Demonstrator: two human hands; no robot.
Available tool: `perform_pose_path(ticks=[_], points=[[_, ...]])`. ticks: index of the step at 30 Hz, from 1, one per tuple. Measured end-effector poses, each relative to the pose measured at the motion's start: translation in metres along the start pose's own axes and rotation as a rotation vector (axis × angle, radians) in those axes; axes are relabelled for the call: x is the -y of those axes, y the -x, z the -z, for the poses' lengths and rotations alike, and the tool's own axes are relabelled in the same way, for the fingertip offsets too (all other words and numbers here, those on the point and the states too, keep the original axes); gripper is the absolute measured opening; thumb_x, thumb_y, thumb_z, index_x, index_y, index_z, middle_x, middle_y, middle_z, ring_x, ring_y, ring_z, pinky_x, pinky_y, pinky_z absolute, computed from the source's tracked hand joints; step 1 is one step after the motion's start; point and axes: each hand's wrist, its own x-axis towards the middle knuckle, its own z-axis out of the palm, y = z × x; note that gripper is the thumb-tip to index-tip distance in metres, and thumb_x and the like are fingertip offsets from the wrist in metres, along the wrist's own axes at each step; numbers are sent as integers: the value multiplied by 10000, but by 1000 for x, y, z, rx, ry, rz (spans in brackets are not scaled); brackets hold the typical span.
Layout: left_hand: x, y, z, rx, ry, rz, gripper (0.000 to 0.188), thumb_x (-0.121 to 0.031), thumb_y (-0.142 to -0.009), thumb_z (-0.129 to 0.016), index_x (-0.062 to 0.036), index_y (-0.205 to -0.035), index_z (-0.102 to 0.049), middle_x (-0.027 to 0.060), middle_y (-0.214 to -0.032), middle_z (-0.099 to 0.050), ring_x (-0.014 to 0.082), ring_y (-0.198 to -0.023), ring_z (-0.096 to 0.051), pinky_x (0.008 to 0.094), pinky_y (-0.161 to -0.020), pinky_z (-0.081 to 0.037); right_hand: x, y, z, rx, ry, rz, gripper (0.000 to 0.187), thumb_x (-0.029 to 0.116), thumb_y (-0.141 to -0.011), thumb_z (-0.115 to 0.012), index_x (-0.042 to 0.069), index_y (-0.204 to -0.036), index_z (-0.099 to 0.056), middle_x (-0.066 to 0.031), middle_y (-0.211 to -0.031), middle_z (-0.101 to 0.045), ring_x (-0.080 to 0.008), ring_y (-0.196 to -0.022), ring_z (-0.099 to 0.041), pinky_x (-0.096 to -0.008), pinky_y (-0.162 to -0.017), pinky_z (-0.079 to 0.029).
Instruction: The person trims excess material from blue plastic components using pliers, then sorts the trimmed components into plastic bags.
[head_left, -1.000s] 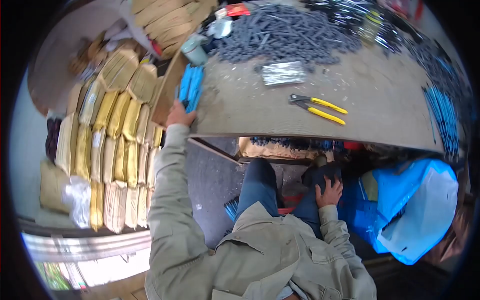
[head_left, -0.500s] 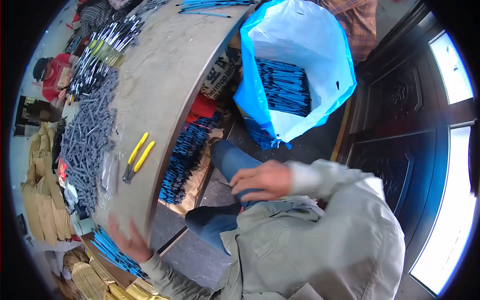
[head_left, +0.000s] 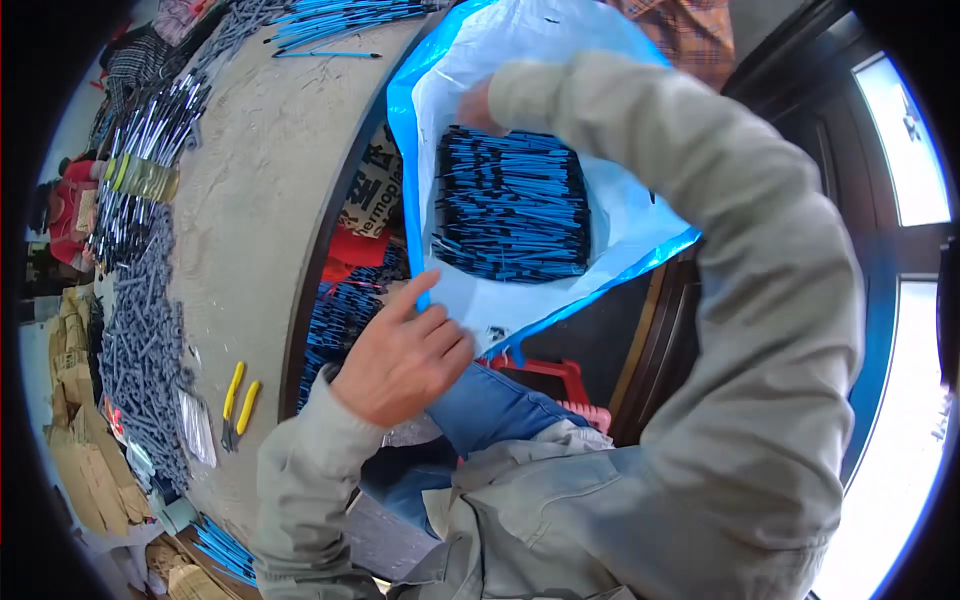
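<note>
A large blue bag (head_left: 400,150) with a white inside stands open in front of me. Many thin blue pen-like sticks with black ends (head_left: 515,205) lie packed in rows in it. My left hand (head_left: 400,365) is at the bag's near left rim, its fingers bent over the edge and the index finger stretched along it. My right hand (head_left: 480,108) reaches into the bag by its left inner wall, at the far end of the sticks. Its fingers are blurred and partly hidden, so I cannot see whether anything is in them.
Left of the bag runs a grey worktable (head_left: 260,180) with yellow-handled pliers (head_left: 240,405), a heap of grey tubes (head_left: 140,350) and bundled black-and-silver sticks (head_left: 150,160). More blue sticks (head_left: 340,15) lie at its far end. A red plastic stool (head_left: 560,375) stands below the bag.
My left hand has come from beside the table's near end to the bag's rim. My right hand has moved from over my lap into the bag. The bag's mouth is pulled nearer.
</note>
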Motion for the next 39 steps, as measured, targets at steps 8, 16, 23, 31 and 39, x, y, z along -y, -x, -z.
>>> perform_pose_path(ticks=[8,16,23,31,39], points=[[39,18,-2,-296,135,186,139,-103,-720,-582,-58,-851,-595,42,-794,-570,186,-893,-572,432,-973,-373,-14,-90,-180,218,-487,-313,534,311,-641,-757,74,-1087,-583,-148,-1173,-552,-309,-1068,-540,-432,-850,-461],[69,18,-22,-341,209,164,130,-111,-724,-619,-94,-852,-608,38,-847,-594,181,-918,-583,412,-946,-406,0,-119,-269,-131,-510,-303,1111,517,-426,-818,28,-1294,-325,-178,-1364,-328,-357,-1282,-290,-442,-1039,-280],[88,25,-41,-389,271,219,102,-110,-719,-626,-106,-820,-620,36,-839,-592,171,-890,-583,382,-924,-424,-5,-130,-284,-134,-599,-311,1070,514,-424,-815,29,-1265,-365,-190,-1299,-389,-349,-1226,-356,-441,-1025,-296],[90,24,-42,-428,325,249,179,-110,-657,-735,-99,-787,-614,24,-820,-621,172,-796,-606,352,-785,-489,12,-115,-291,-246,-509,-243,934,377,-464,-817,-2,-1212,-404,-225,-1251,-405,-396,-1169,-380,-466,-975,-340],[89,25,-48,-378,322,236,182,-105,-654,-732,-102,-806,-632,23,-826,-619,167,-806,-602,332,-770,-489,66,-104,-290,-332,-495,-317,710,284,-525,-777,22,-1096,-446,-172,-1139,-486,-359,-1104,-441,-447,-963,-351]])
